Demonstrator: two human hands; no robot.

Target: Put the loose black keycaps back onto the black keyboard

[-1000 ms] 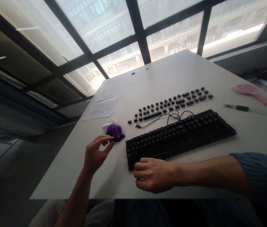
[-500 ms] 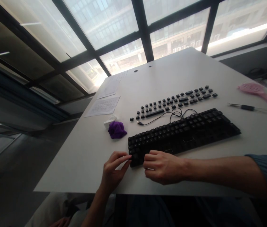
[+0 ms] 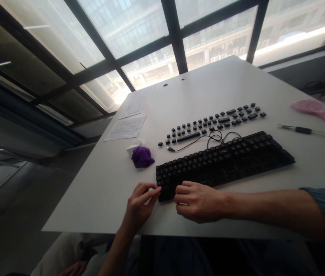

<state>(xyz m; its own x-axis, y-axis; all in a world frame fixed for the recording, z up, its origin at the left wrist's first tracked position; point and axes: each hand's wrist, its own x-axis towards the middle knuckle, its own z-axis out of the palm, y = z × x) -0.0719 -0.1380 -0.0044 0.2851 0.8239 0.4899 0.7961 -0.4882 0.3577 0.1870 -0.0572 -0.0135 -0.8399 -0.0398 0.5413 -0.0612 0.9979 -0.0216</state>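
A black keyboard (image 3: 225,165) lies at a slant near the table's front edge, with keycaps missing from parts of its lower rows. My left hand (image 3: 142,199) is at its left end, thumb and forefinger together at the edge by the lower left keys; anything between them is too small to see. My right hand (image 3: 198,202) is curled over the keyboard's front edge, its fingertips hidden beneath it. Behind the keyboard, loose black keycaps (image 3: 224,120) stand in rows, with a long one (image 3: 188,137) among them. The keyboard's cable (image 3: 191,143) lies coiled between.
A purple cloth (image 3: 142,157) lies beside a crumpled white tissue (image 3: 133,147) left of the keyboard. Printed sheets (image 3: 125,127) are farther back. On the right are a wire tool with a black grip (image 3: 303,130) and a pink brush (image 3: 317,111). Another person's hand (image 3: 73,268) shows at the bottom left.
My left hand has shifted very slightly, its fingers still pinched at the keyboard's left edge. My right hand keeps nearly the same place and curl. The view has moved a little.
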